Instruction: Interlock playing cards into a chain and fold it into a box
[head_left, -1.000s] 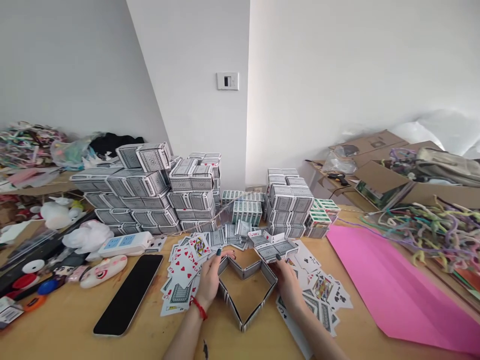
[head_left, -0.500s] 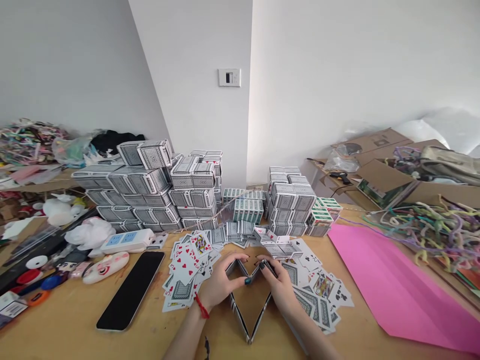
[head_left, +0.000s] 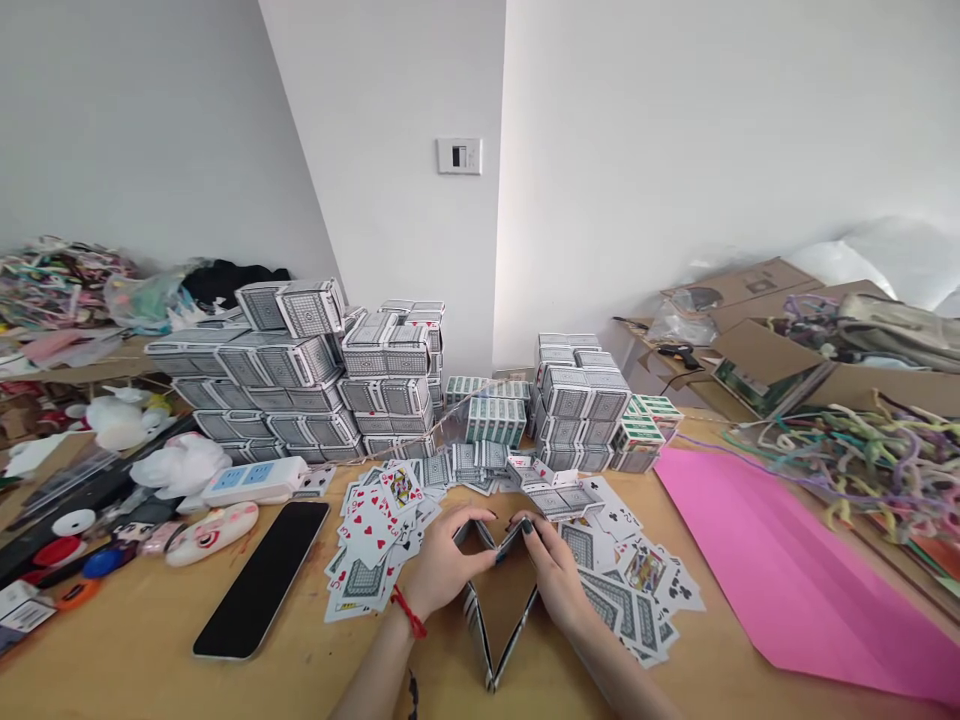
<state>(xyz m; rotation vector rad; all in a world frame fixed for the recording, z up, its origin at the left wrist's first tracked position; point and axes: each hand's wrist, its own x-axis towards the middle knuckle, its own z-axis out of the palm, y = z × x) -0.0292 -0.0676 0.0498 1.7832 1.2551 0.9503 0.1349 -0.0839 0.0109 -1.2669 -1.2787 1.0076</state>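
A heart-shaped frame made of joined playing cards (head_left: 478, 632) stands on edge on the table, its point toward me. My left hand (head_left: 445, 560) is closed on the frame's upper left lobe, thumb inside near the middle dip. On the opposite lobe, my right hand (head_left: 556, 575) grips the card wall between thumb and fingers. Loose playing cards lie face up to the left (head_left: 371, 525) and mostly face down to the right (head_left: 626, 605). Just beyond the hands rests a shallow folded-card piece (head_left: 561, 497).
Stacked card blocks (head_left: 277, 365) line the back left, with another stack (head_left: 585, 400) at the back right. A black phone (head_left: 262, 580) and a white power strip (head_left: 255, 481) lie left. Pink paper (head_left: 780, 570) covers the right side, beside a heap of pipe cleaners (head_left: 877, 465).
Both hands still hold the card heart. Its lower point has shifted slightly left, and my right fingers have moved a little along the right lobe.
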